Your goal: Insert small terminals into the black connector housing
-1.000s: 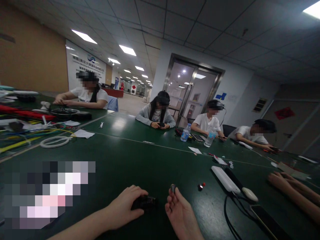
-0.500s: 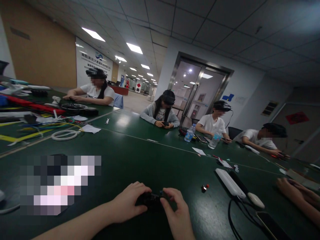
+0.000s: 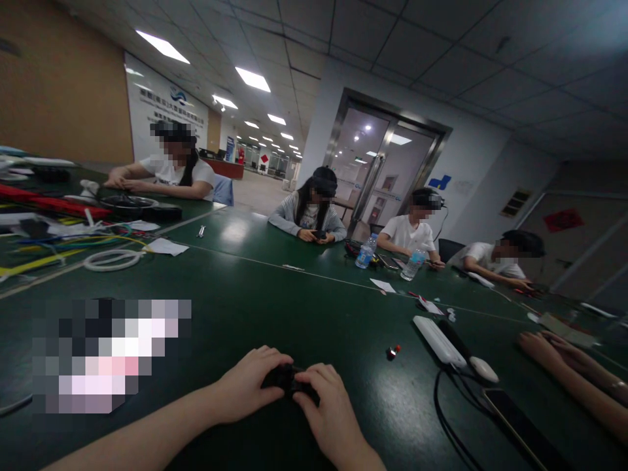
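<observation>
A small black object (image 3: 285, 377), its kind too dark to make out, is held low over the green table (image 3: 220, 327) in front of me. My left hand (image 3: 250, 386) is closed around its left part, fingers over the top and thumb on the near side. Coming in from the right, my right hand (image 3: 326, 402) pinches the object near its middle with thumb and index finger. The fingers cover much of it. Off to the right lies a small dark piece with a red-orange tip (image 3: 392, 353), touched by neither hand.
To the right lie a white power strip (image 3: 438, 340), a white mouse-like piece (image 3: 484, 368), black cables and a phone (image 3: 527, 428). Another person's hands (image 3: 544, 353) are beyond. Bottles (image 3: 366, 252), a cable coil (image 3: 112, 260) and several seated people are farther off. A blurred patch covers the left.
My right hand has shifted left along the black object; its fingers were at the right end and now pinch near the middle. The left hand keeps its hold. The view has turned slightly right.
</observation>
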A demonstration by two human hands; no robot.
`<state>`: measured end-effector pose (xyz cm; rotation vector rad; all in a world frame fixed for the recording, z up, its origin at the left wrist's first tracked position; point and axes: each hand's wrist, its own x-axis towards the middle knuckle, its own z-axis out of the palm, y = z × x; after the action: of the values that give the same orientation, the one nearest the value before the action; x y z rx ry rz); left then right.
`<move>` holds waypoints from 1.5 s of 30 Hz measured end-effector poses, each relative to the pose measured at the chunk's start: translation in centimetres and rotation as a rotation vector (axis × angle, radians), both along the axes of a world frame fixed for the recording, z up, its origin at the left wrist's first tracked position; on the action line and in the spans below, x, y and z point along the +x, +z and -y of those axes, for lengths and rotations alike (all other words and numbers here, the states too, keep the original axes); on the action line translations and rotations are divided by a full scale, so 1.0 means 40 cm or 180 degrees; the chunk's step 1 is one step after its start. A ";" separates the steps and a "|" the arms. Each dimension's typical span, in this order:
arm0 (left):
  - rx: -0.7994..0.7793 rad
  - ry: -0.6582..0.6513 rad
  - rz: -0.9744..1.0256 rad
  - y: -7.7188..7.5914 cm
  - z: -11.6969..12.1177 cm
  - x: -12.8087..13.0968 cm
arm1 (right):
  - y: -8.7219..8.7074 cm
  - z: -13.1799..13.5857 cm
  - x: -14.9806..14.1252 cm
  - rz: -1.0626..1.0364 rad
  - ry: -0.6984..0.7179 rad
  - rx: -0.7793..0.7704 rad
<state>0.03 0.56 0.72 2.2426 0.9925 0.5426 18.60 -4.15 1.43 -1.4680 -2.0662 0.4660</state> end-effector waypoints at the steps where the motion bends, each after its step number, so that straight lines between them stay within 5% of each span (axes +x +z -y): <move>1: 0.0006 0.0006 -0.0003 0.000 0.000 0.001 | 0.000 0.001 0.000 0.0028 0.0010 0.0018; 31: 0.0072 0.0025 -0.0130 0.006 0.002 0.003 | -0.004 0.000 0.012 -0.0117 -0.0047 -0.0014; 45: -0.0129 0.0078 -0.0110 0.019 0.007 -0.002 | -0.052 -0.022 0.039 -0.0674 -0.0244 -0.0240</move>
<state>-0.07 0.28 1.49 2.2135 1.0404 0.4916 20.17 -3.26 -0.66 -1.4674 -1.8385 0.6457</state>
